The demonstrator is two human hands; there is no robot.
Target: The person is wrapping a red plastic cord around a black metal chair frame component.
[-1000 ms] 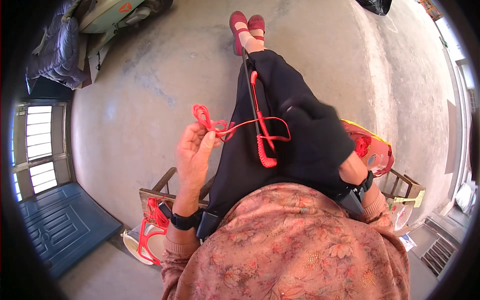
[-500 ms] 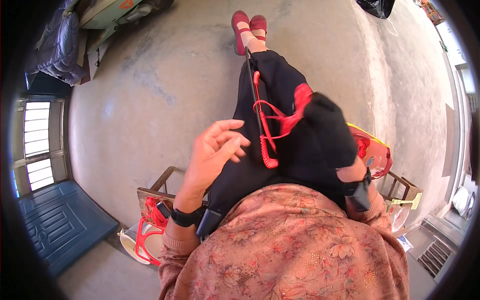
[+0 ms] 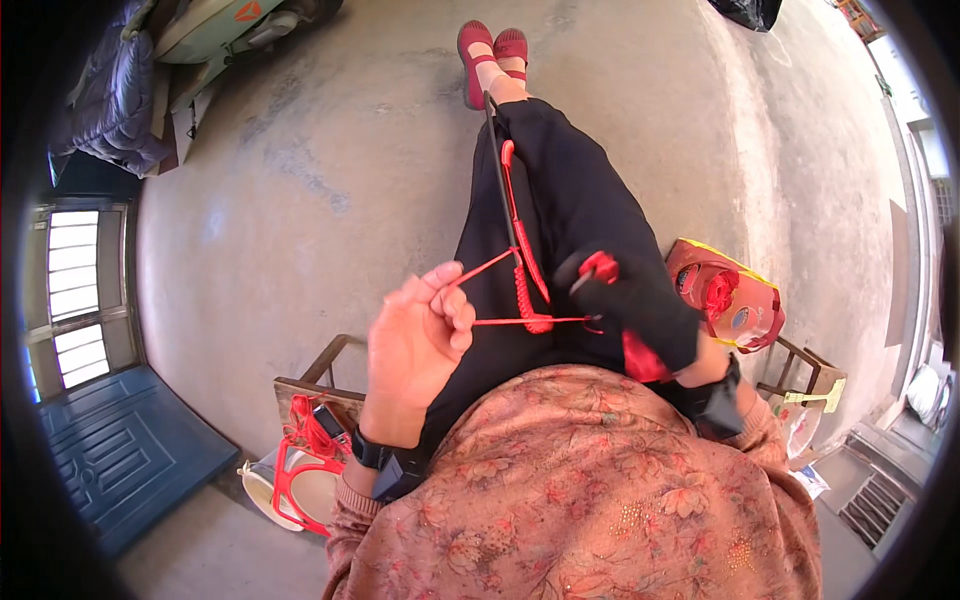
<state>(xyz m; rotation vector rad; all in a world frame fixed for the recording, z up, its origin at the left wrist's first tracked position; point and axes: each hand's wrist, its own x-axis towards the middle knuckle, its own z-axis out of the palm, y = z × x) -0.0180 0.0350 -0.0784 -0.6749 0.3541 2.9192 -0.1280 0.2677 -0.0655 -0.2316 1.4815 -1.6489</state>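
The red cord (image 3: 505, 290) could slip or snag, I judge, since it runs taut over the lap between both hands. My left hand (image 3: 415, 345) pinches its strands at the fingertips, fingers curled. My right hand (image 3: 630, 310), gloved in black, is closed around the cord's other end beside the braided length (image 3: 525, 285).

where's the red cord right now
In the head view the red cord stretches taut across the lap, just left of centre, from the left hand to the black-gloved right hand, crossing a long black rod.
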